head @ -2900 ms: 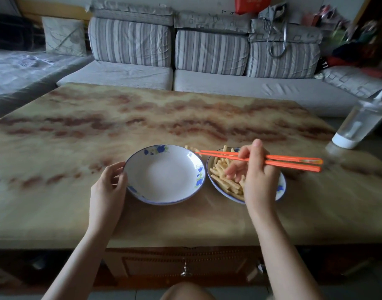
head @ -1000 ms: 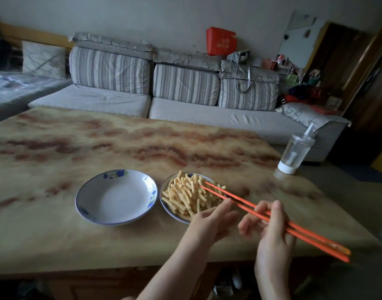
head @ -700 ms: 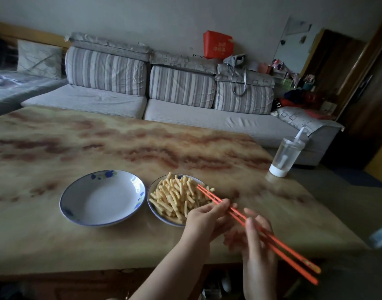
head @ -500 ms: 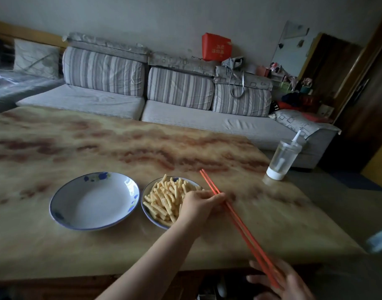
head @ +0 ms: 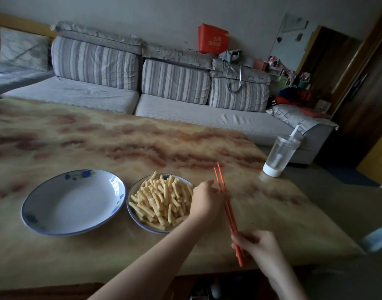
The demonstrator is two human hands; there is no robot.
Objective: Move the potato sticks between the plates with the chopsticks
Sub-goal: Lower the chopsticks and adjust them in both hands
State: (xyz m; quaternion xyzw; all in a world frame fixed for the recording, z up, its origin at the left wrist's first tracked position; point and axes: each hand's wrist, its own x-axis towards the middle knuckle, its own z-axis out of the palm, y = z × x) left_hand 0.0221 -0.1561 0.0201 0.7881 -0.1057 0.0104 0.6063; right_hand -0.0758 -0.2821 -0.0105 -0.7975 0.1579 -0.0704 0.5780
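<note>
Left hand (head: 204,200) reaches forward across body, forearm bare, fingers curled, fingertips pinching chopsticks (head: 228,210) near mid-length. Right hand (head: 258,243) lower and nearer, knuckles up, fingers closed round their back ends; wrist angled inward.

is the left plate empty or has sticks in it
Empty: the left plate shows only bare white; all potato sticks lie in the right plate.

Both hands (head: 207,202) hold orange chopsticks (head: 229,213) (tips up) beside potato sticks (head: 161,200).
</note>
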